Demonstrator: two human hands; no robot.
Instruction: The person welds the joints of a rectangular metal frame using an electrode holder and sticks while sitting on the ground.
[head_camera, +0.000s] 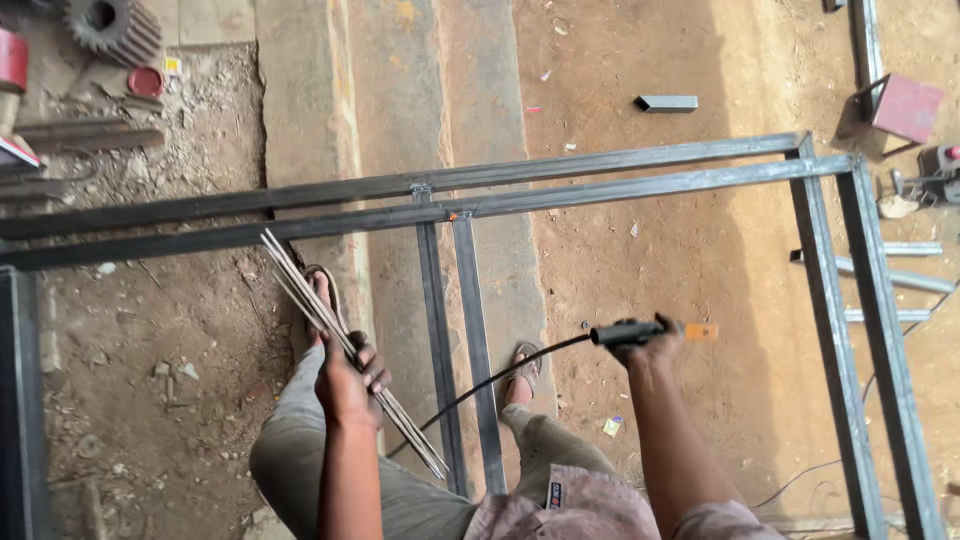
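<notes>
My left hand grips a bundle of thin grey welding rods that slants from upper left to lower right across my left foot in a sandal. My right hand holds a black electrode holder with an orange tip, and its black cable curves down to the left. Both hands hover over a frame of grey steel square tubes, near its paired middle uprights. My right foot stands between the uprights and the holder.
Reddish dirt floor with concrete strips. A short tube offcut lies beyond the frame. A red metal stand and a tool are at far right. A gear wheel and scrap lie at top left. More tubes lie right.
</notes>
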